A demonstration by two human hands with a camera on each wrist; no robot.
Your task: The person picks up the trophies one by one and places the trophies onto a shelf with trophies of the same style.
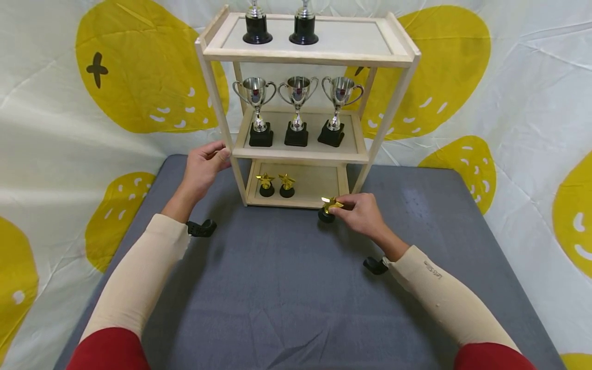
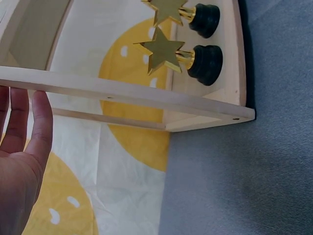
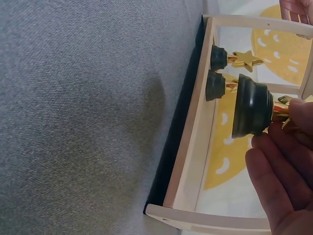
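My right hand pinches a small gold star trophy by its gold part, just in front of the bottom shelf's right side. Its round black base hangs free of the fingers in the right wrist view. On the bottom shelf of a pale wooden rack stand two matching star trophies, a left one and a right one. My left hand is at the rack's left front post, its fairly straight fingertips right at the post's edge in the left wrist view.
Three silver cups, the middle one between two others, stand on the middle shelf. Two more black-based trophies, including a left one, are on the top shelf. A grey cloth covers the table; a patterned curtain hangs behind.
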